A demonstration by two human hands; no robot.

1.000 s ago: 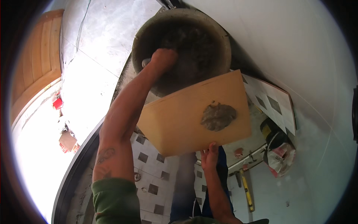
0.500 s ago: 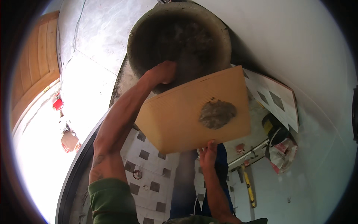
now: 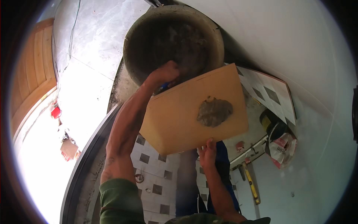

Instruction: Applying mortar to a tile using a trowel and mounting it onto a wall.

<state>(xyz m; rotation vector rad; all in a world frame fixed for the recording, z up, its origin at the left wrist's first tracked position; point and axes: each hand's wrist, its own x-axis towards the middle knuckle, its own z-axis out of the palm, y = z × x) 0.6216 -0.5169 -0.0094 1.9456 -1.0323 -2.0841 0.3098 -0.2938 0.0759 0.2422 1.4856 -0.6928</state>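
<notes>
My left hand [image 3: 165,72] is closed inside the round, dark mixing tub [image 3: 130,48], just beyond the board's far edge. A small blue piece [image 3: 165,85] shows beneath it; what the fingers grip is mostly hidden. My right hand [image 3: 207,151] grips the near edge of a tan, rectangular board [image 3: 175,127], thumb uppermost. A lump of grey mortar [image 3: 215,112] lies on the board's right half. Dark, wet material [image 3: 182,41] lies in the tub.
Patterned tile panel [image 3: 272,97] leans at the wall [image 3: 309,56] on the right. A dark bucket [image 3: 272,123], crumpled bag [image 3: 281,149] and yellow level [image 3: 252,183] lie below it. A wooden door [image 3: 35,67] and dark frame edge [image 3: 80,175] are on the left, over tiled floor [image 3: 156,175].
My left hand has moved nearer the board's far edge within the tub, and a blue piece now shows under it. The view has shifted slightly; the board stays in my right hand.
</notes>
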